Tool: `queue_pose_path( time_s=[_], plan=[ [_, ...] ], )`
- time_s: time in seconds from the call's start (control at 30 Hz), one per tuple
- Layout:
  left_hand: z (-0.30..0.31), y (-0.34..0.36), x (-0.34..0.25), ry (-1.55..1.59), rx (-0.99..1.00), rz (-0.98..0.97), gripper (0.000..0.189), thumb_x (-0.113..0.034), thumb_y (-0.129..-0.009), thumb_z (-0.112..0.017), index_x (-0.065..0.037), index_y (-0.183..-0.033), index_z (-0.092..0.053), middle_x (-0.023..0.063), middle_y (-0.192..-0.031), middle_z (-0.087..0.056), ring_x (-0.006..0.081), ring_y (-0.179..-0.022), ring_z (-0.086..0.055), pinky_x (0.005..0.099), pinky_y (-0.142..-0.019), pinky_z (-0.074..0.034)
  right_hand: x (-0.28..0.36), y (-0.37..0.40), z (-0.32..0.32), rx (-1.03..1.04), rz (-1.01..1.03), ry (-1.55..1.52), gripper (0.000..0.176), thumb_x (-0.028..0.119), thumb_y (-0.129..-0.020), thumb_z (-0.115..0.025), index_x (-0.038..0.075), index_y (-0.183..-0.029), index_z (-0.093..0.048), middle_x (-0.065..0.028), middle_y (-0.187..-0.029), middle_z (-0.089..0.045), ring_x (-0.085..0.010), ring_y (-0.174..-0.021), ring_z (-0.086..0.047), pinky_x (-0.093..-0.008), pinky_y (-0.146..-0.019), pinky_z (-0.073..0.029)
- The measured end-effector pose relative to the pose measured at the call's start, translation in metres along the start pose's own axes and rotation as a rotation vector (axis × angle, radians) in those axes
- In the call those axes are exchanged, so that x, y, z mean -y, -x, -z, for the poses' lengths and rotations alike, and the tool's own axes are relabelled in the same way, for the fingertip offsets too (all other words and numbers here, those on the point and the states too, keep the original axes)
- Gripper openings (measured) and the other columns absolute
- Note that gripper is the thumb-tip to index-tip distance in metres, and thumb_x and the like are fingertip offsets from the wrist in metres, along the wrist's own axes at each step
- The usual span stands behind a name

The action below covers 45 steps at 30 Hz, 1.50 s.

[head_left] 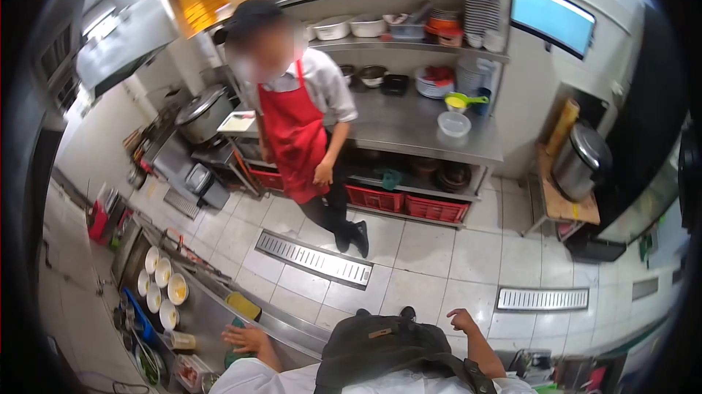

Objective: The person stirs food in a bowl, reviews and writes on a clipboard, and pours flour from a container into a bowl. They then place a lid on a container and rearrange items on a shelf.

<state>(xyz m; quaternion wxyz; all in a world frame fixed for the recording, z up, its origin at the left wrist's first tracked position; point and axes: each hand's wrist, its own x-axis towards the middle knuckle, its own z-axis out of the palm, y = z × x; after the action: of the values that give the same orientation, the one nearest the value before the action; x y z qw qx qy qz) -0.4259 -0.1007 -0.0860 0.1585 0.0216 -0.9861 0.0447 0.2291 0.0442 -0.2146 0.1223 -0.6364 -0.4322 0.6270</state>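
Observation:
My left hand (246, 338) is at the edge of the steel counter at lower left, its fingers spread. A green item (235, 351) shows partly under and beside it; I cannot make out what it is. Near that hand are a yellow sponge or cloth (243, 306) and a small yellowish container (180, 340). Farther along the counter stand several white bowls (178, 289) with yellow food inside. Out to my right side hangs my right hand (462, 320), loosely curled with a finger pointing out. It holds nothing I can see, above the tiled floor.
A co-worker in a red apron (294, 134) stands ahead, in front of a steel shelf table (409, 127) with bowls and plates. Red crates (436, 209) sit beneath it. Floor drain grates (314, 259) lie between us. A large metal pot (581, 161) stands at right.

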Motion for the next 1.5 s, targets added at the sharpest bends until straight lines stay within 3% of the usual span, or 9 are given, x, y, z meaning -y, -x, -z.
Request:
queue_pose_path(
  time_s=[0.13,0.23,0.37,0.5,0.6,0.87,1.0,1.13,1.5],
  plan=[
    [0.015,0.104,-0.077,0.293,0.005,-0.627,0.08,-0.041,-0.09,-0.056,-0.001,-0.15,-0.021,0.0256,-0.156,-0.016,0.0379,-0.147,-0.01,0.0606,-0.114,-0.009,-0.041,0.018,-0.005,-0.001,-0.086,-0.261,0.036,-0.008,-0.069,-0.058,-0.001,-0.103,-0.066,-0.005,-0.058,-0.055,-0.0121,-0.042,-0.046,-0.0304,-0.042,-0.045],
    [-0.019,0.198,-0.14,0.874,0.761,-1.131,0.083,-0.04,-0.092,-0.057,0.004,-0.149,-0.017,0.0313,-0.154,-0.014,0.0421,-0.145,-0.013,0.0471,-0.117,-0.014,-0.028,0.005,-0.03,0.025,-0.063,-0.389,0.037,0.01,-0.084,-0.061,0.006,-0.121,-0.058,-0.0072,-0.082,-0.064,-0.018,-0.063,-0.06,-0.0329,-0.057,-0.052],
    [0.021,0.335,-0.199,0.486,1.734,-1.542,0.077,-0.059,-0.094,-0.046,-0.016,-0.153,-0.019,0.0202,-0.154,-0.025,0.0338,-0.143,-0.024,0.0471,-0.112,-0.027,0.093,0.035,-0.061,0.201,0.016,-0.694,0.049,0.035,-0.096,-0.056,0.016,-0.139,-0.041,-0.0089,-0.12,-0.057,-0.026,-0.092,-0.064,-0.0409,-0.078,-0.052],
    [0.179,0.379,-0.165,0.458,2.138,-0.992,0.074,-0.062,-0.092,-0.05,-0.02,-0.15,-0.032,0.0135,-0.13,-0.053,0.0212,-0.111,-0.052,0.0402,-0.086,-0.046,0.16,0.067,-0.081,0.407,0.13,-1.072,0.048,0.044,-0.1,-0.045,0.015,-0.138,-0.043,-0.0099,-0.13,-0.054,-0.0268,-0.108,-0.06,-0.0399,-0.085,-0.051],
    [0.148,0.382,-0.177,0.25,2.2,-1.199,0.069,-0.055,-0.095,-0.049,-0.016,-0.149,-0.033,0.0155,-0.121,-0.056,0.0159,-0.094,-0.061,0.0291,-0.071,-0.052,0.144,0.046,-0.068,0.763,0.224,-1.004,0.072,0.046,-0.095,-0.054,0.018,-0.152,-0.02,-0.016,-0.141,-0.045,-0.0301,-0.118,-0.053,-0.0483,-0.114,-0.028],
    [0.064,0.374,-0.17,0.36,2.22,-1.049,0.05,-0.041,-0.095,-0.058,-0.011,-0.134,-0.052,0.014,-0.118,-0.057,0.0219,-0.092,-0.062,0.0292,-0.071,-0.053,0.108,0.013,-0.116,0.413,0.105,-0.67,0.038,0.044,-0.103,-0.035,0.015,-0.122,-0.052,-0.0057,-0.108,-0.062,-0.0198,-0.095,-0.062,-0.036,-0.077,-0.054],
    [0.086,0.371,-0.17,0.345,2.34,-0.752,0.047,-0.035,-0.097,-0.056,-0.01,-0.136,-0.049,0.0151,-0.127,-0.053,0.0237,-0.101,-0.061,0.0331,-0.073,-0.054,0.105,-0.009,-0.107,0.8,0.036,-0.807,0.03,0.039,-0.103,-0.041,0.017,-0.118,-0.053,-0.0009,-0.087,-0.063,-0.0148,-0.078,-0.061,-0.0347,-0.064,-0.052],
    [0.031,0.382,-0.173,0.251,2.312,-0.932,0.051,-0.04,-0.097,-0.052,-0.014,-0.14,-0.045,0.012,-0.133,-0.05,0.025,-0.114,-0.055,0.0331,-0.078,-0.053,0.08,-0.011,-0.131,0.423,-0.058,-0.782,0.03,0.04,-0.102,-0.041,0.02,-0.12,-0.054,-0.0011,-0.086,-0.061,-0.0098,-0.066,-0.054,-0.025,-0.05,-0.036],
    [0.066,0.34,-0.177,0.233,2.149,-1.195,0.06,-0.05,-0.094,-0.057,-0.013,-0.14,-0.045,0.0099,-0.122,-0.058,0.0156,-0.095,-0.06,0.0261,-0.075,-0.051,0.11,-0.013,-0.13,0.629,-0.101,-0.816,0.032,0.04,-0.101,-0.046,0.018,-0.122,-0.057,-0.0002,-0.101,-0.065,-0.0106,-0.081,-0.062,-0.0267,-0.06,-0.047]
  ],
)
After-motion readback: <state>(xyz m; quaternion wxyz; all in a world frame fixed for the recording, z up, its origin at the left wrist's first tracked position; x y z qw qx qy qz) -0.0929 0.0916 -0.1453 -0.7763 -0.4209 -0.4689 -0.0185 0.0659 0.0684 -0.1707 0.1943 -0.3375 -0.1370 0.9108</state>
